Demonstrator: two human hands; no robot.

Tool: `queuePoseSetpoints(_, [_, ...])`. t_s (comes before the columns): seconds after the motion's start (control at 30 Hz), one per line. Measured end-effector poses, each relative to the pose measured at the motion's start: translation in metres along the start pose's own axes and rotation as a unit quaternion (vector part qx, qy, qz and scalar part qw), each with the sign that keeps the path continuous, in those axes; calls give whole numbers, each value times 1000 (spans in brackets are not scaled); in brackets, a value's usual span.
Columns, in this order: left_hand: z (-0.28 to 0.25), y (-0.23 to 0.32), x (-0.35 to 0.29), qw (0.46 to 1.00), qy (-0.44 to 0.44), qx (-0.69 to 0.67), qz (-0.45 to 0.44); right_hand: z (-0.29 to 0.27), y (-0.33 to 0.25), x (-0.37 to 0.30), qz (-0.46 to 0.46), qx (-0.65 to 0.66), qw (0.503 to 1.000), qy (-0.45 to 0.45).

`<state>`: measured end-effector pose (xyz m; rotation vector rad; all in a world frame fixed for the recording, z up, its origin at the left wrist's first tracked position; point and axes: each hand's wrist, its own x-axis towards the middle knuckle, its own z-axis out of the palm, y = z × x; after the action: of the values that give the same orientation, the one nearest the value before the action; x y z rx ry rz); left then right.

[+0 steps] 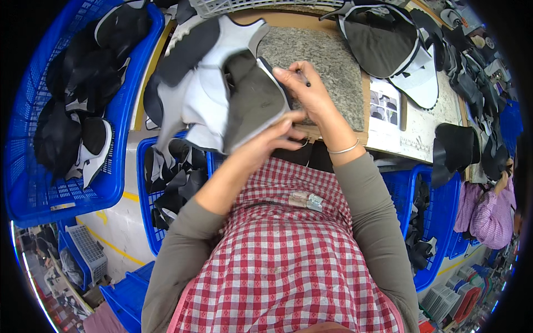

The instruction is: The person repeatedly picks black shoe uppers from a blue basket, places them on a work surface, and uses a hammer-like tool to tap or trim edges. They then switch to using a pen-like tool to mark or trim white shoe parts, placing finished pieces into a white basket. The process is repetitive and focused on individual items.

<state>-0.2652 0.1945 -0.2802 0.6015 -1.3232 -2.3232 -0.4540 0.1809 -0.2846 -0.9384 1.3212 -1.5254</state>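
Checked apron (277, 250) below, right hand (312, 91) curls around a pen (304, 79).

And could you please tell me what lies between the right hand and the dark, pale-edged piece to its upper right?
In the head view, mainly a bare stretch of grey speckled slab lies between the right hand and that dark, pale-edged piece.

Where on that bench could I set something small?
Likeliest on the grey slab, bare between the right hand and the printed sheet. A white-edged piece crowds its upper right. The big blue basket at left is crowded with dark pieces.
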Motion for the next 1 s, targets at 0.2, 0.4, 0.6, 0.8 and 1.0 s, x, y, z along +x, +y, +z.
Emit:
queuePoseSetpoints(0.2, [-79,32,-40,865,117,435,220,41,26,12,-81,-344,935,-37])
queuePoseSetpoints(0.4, [-44,32,-30,605,213,680,355,52,-31,15,-217,-308,926,-11])
queuePoseSetpoints(0.6, [-14,36,37,603,181,686,366,-47,-62,53,-240,-309,908,147])
queuePoseSetpoints(0.8, [-36,16,126,639,129,727,216,-93,-22,-8,-249,-213,925,190])
queuePoseSetpoints(1.0, [-42,26,153,700,104,682,184,-79,4,-46,-78,-79,993,29])
